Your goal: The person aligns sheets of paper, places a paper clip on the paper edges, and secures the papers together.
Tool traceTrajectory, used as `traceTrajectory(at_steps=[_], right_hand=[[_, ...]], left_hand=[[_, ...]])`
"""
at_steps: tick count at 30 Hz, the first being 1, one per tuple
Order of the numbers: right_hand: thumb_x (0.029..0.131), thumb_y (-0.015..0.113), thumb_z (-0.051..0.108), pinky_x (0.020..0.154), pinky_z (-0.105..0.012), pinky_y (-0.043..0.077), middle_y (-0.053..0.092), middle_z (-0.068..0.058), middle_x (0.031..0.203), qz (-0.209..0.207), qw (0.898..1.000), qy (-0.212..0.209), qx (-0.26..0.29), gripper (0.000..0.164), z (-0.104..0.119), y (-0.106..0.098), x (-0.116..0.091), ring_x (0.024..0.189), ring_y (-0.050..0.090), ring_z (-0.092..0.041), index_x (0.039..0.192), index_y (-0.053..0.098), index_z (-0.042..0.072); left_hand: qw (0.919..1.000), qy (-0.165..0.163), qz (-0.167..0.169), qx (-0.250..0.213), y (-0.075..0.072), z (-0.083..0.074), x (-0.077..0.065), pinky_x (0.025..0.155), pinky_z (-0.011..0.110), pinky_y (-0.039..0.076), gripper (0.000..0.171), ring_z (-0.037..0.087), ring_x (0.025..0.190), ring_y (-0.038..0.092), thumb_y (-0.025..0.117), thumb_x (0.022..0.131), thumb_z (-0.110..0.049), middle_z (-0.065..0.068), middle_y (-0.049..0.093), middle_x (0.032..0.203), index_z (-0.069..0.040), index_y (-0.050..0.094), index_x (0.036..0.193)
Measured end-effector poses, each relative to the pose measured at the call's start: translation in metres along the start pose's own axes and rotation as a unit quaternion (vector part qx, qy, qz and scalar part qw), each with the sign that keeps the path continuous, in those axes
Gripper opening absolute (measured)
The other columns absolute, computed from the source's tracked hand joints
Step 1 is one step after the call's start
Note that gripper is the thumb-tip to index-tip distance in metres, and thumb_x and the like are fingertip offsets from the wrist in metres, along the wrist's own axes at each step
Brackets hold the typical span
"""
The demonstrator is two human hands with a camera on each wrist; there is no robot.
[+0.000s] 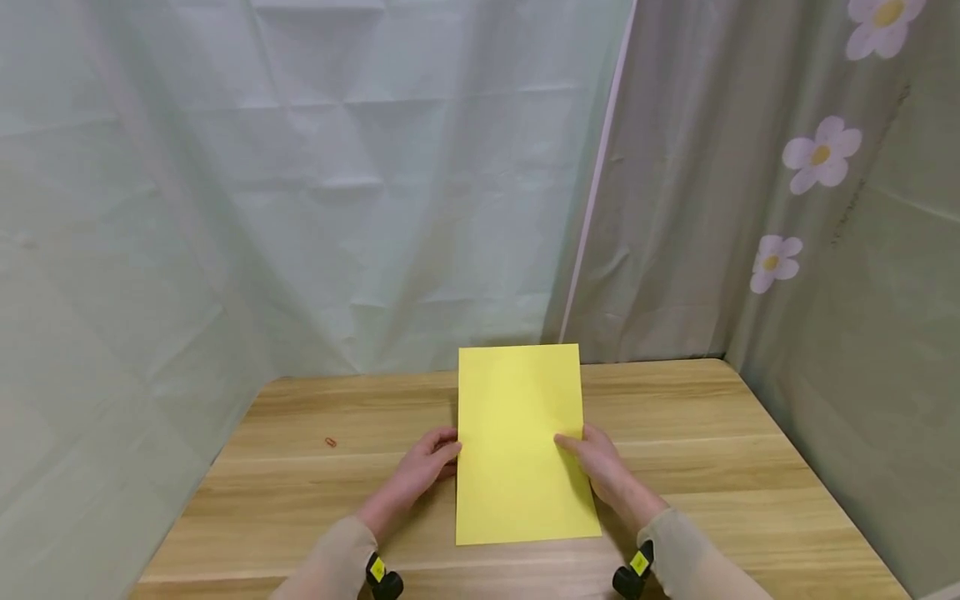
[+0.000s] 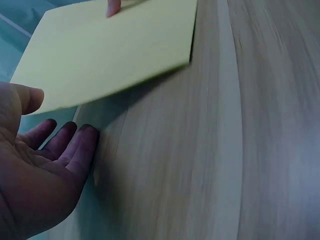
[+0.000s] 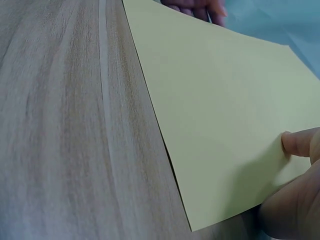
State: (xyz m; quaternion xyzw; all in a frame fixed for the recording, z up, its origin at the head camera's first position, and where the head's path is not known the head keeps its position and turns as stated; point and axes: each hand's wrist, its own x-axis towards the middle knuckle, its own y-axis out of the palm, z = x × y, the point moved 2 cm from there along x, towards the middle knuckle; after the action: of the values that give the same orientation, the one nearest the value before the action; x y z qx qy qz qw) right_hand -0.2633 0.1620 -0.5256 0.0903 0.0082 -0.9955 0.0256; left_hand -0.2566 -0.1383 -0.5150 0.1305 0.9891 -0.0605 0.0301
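A sheet of yellow paper (image 1: 519,492) is tilted up over the table, its far end higher, with a shadow under its near edge. My left hand (image 1: 422,467) is at its left edge, the thumb (image 2: 34,100) on the margin and the other fingers curled underneath. On the right side my right hand (image 1: 603,467) pinches the sheet, the thumb (image 3: 297,143) flat on its face and the fingers behind it, mostly hidden. The face of the paper is plain.
A small red paper clip (image 1: 331,442) lies on the wooden table (image 1: 300,500), left of my left hand. Pale curtains (image 1: 375,208) hang behind the table and along both sides; flowers mark the right one.
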Motion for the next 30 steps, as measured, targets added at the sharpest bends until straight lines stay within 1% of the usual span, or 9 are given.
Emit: traceTrajectory(at_steps=[4,7,9,12,15,18,22,25,30], right_hand=[[0.1,0.064,0.012,0.07,-0.037,0.058,0.069,-0.014,0.097,0.0,1.0,-0.002,0.01,0.036,0.001,-0.001,0.0,0.079,0.068,-0.024,0.13,0.057,-0.006],[0.1,0.064,0.012,0.069,-0.038,0.059,0.07,-0.014,0.097,-0.001,1.0,0.0,0.014,0.036,0.001,-0.001,0.0,0.078,0.069,-0.024,0.131,0.057,-0.005],[0.1,0.064,0.011,0.069,-0.038,0.059,0.071,-0.013,0.096,-0.002,1.0,0.002,0.014,0.036,0.001,0.0,0.001,0.078,0.069,-0.025,0.131,0.057,-0.005],[0.1,0.063,0.011,0.069,-0.038,0.059,0.071,-0.013,0.097,-0.002,1.0,0.004,0.015,0.037,0.0,0.0,0.001,0.078,0.07,-0.025,0.132,0.056,-0.005],[0.1,0.063,0.011,0.069,-0.039,0.059,0.071,-0.014,0.097,0.0,1.0,0.004,0.015,0.037,0.0,0.001,0.001,0.079,0.07,-0.025,0.132,0.056,-0.005],[0.101,0.063,0.012,0.069,-0.039,0.059,0.07,-0.015,0.098,0.004,1.0,0.004,0.012,0.038,0.0,0.001,0.0,0.079,0.069,-0.025,0.133,0.056,-0.005],[0.101,0.064,0.015,0.069,-0.04,0.059,0.07,-0.015,0.099,0.007,1.0,0.006,0.008,0.04,0.001,0.001,-0.001,0.079,0.069,-0.025,0.135,0.055,-0.005],[0.101,0.064,0.015,0.069,-0.041,0.059,0.07,-0.015,0.099,0.005,1.0,0.005,0.007,0.04,0.002,0.001,-0.001,0.079,0.069,-0.025,0.135,0.055,-0.004],[0.101,0.064,0.016,0.069,-0.041,0.059,0.07,-0.014,0.099,0.004,1.0,0.006,0.008,0.04,0.001,0.0,-0.001,0.079,0.069,-0.025,0.136,0.056,-0.003]], left_hand=[[0.993,0.04,-0.028,0.108,-0.015,-0.005,-0.007,0.099,0.048,0.051,0.042,0.033,0.12,0.059,0.06,0.104,-0.015,0.02,0.06,0.135,0.006,0.053,0.14],[0.9731,0.064,-0.045,0.217,-0.029,-0.006,-0.014,0.107,0.052,0.044,0.044,0.035,0.128,0.055,0.062,0.103,-0.017,0.019,0.058,0.139,0.002,0.054,0.142],[0.9506,0.079,-0.048,0.296,-0.038,-0.006,-0.019,0.113,0.055,0.037,0.048,0.039,0.135,0.049,0.063,0.103,-0.019,0.021,0.055,0.143,0.001,0.052,0.145],[0.9028,0.098,-0.049,0.416,-0.05,-0.004,-0.028,0.117,0.061,0.025,0.057,0.046,0.143,0.037,0.064,0.102,-0.025,0.025,0.048,0.15,0.003,0.047,0.149],[0.8588,0.106,-0.054,0.498,-0.063,0.002,-0.036,0.118,0.066,0.016,0.068,0.05,0.147,0.027,0.064,0.101,-0.035,0.028,0.039,0.156,0.005,0.042,0.151],[0.831,0.108,-0.072,0.541,-0.077,0.011,-0.042,0.116,0.07,0.014,0.076,0.051,0.147,0.025,0.064,0.1,-0.044,0.029,0.036,0.157,0.006,0.04,0.153],[0.8163,0.114,-0.099,0.558,-0.097,0.022,-0.051,0.113,0.072,0.015,0.083,0.053,0.145,0.027,0.063,0.098,-0.05,0.032,0.035,0.156,0.008,0.039,0.152],[0.813,0.104,-0.108,0.563,-0.112,0.025,-0.057,0.113,0.073,0.014,0.086,0.053,0.145,0.026,0.061,0.099,-0.053,0.033,0.034,0.156,0.009,0.037,0.152],[0.8107,0.062,-0.107,0.572,-0.133,0.026,-0.069,0.113,0.073,0.012,0.088,0.053,0.146,0.023,0.054,0.102,-0.056,0.033,0.029,0.158,0.012,0.031,0.154]])
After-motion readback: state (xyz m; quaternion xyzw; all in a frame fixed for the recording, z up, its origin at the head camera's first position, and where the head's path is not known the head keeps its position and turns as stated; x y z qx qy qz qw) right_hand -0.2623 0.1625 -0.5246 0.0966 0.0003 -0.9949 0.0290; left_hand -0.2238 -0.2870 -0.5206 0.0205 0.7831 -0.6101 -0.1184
